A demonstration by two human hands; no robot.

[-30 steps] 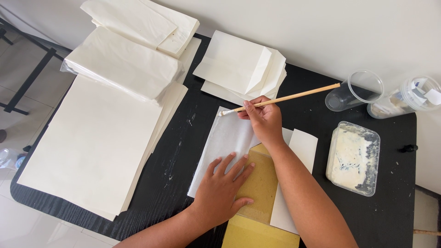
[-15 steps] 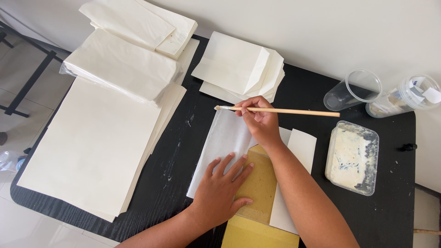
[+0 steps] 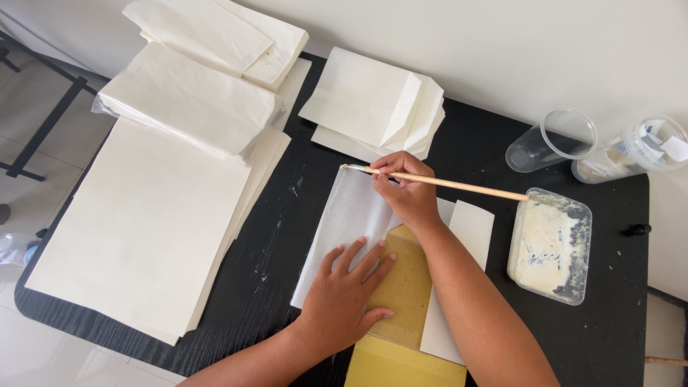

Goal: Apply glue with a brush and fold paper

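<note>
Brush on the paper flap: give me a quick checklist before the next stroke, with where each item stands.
1. Left hand flat on the white sheet, pinning it: ok.
2. Right hand grips the brush: ok.
3. Brush tip at the sheet's top left corner: ok.
4. Paste on the bristles: cannot tell.
5. Paste tub open beside the right forearm: ok.
6. Finished paper stack clear of the brush: ok.

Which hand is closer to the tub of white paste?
Right. The right hand is nearer the paste tub, holding a brush. The left hand lies flat on paper, farther away.
</note>
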